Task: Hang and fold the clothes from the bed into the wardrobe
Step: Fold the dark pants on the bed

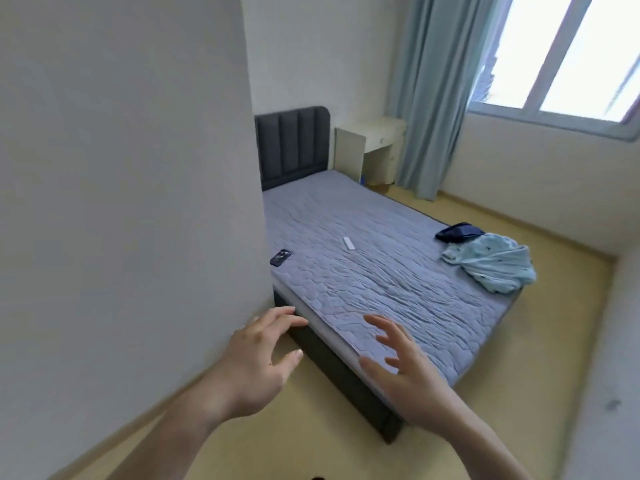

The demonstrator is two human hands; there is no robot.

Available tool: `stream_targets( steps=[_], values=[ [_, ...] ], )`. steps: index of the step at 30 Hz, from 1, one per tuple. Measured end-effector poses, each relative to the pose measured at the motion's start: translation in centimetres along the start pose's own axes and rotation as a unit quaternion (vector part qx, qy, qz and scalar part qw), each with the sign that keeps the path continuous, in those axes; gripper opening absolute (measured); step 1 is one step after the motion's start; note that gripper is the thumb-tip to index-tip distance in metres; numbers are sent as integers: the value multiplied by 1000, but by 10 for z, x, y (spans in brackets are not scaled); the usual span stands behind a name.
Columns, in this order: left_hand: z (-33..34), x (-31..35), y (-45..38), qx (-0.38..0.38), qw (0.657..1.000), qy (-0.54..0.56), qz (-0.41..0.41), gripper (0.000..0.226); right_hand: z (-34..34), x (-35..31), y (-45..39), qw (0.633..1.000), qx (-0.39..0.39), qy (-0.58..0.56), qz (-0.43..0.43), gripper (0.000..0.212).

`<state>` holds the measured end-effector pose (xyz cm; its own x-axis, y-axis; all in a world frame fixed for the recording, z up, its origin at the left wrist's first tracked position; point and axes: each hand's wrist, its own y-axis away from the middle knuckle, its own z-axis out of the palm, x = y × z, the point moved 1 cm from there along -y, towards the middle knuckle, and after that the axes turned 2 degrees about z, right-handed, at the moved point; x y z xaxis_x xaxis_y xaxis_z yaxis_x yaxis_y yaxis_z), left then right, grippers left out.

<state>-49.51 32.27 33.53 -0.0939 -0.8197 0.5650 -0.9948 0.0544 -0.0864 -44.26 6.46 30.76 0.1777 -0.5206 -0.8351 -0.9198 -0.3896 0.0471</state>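
Note:
A bed (388, 271) with a grey-blue quilted cover fills the middle of the room. At its far right corner lies a crumpled light-blue patterned garment (491, 263), and a dark navy garment (459, 232) sits just behind it. My left hand (258, 362) and my right hand (401, 368) are both raised before me near the foot of the bed, fingers spread, holding nothing. Neither hand touches the clothes, which lie far off to the right. No wardrobe is in view.
A white wall (131, 202) stands close on the left. On the bed lie a dark phone (280, 258) and a white remote (348, 243). A dark headboard (292, 143), a cream bedside desk (369, 147), blue curtain (429, 98) and window (568, 57) are beyond. Yellowish floor (554, 323) runs along the bed's right side.

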Motion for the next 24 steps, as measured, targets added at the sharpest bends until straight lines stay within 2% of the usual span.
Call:
stream_targets(
  steps=[5,15,24],
  values=[
    [47,30,-98,-45,997,16,63,40,-65,51,-28,998,43,11,47,55],
    [117,67,-296,-124,985,32,117,40,-187,140,-119,986,134,1,94,54],
    [209,183,-437,-207,958,7,199,41,-302,234,-129,959,231,-11,164,56]
  ],
)
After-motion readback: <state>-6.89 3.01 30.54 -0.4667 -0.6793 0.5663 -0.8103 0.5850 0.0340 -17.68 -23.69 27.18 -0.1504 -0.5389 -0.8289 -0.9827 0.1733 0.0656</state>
